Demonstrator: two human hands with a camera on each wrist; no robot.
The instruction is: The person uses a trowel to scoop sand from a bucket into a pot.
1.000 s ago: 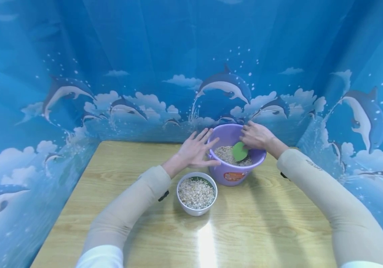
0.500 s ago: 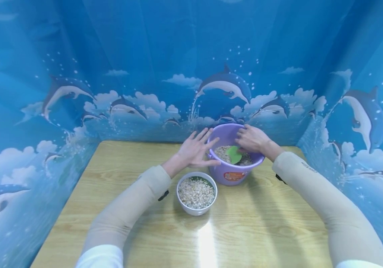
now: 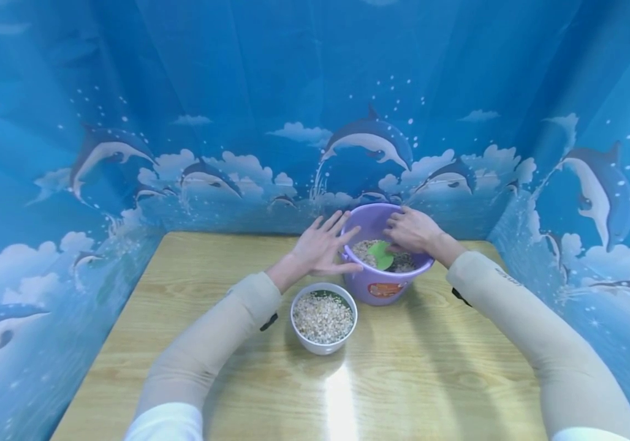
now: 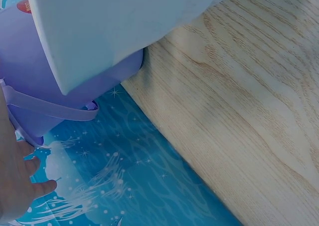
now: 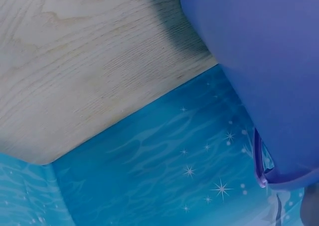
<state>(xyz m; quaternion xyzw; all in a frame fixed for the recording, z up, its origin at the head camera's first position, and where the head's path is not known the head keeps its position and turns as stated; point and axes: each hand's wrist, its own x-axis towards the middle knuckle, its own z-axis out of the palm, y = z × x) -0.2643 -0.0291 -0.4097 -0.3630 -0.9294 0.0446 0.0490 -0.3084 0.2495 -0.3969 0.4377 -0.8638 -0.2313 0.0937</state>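
Right hand (image 3: 413,230) holds green scoop (image 3: 381,256) in the granules (image 3: 361,251) inside purple bucket (image 3: 360,286), far side of table (image 3: 420,380). Left hand (image 3: 323,248) spread wide at bucket's left rim; white bowl (image 3: 322,350) of granules near-left of bucket.

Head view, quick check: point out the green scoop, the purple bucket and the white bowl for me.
green scoop (image 3: 381,255): head view, on its broad rounded part
purple bucket (image 3: 357,285): head view, on its near outer wall
white bowl (image 3: 322,350): head view, on its near outer wall
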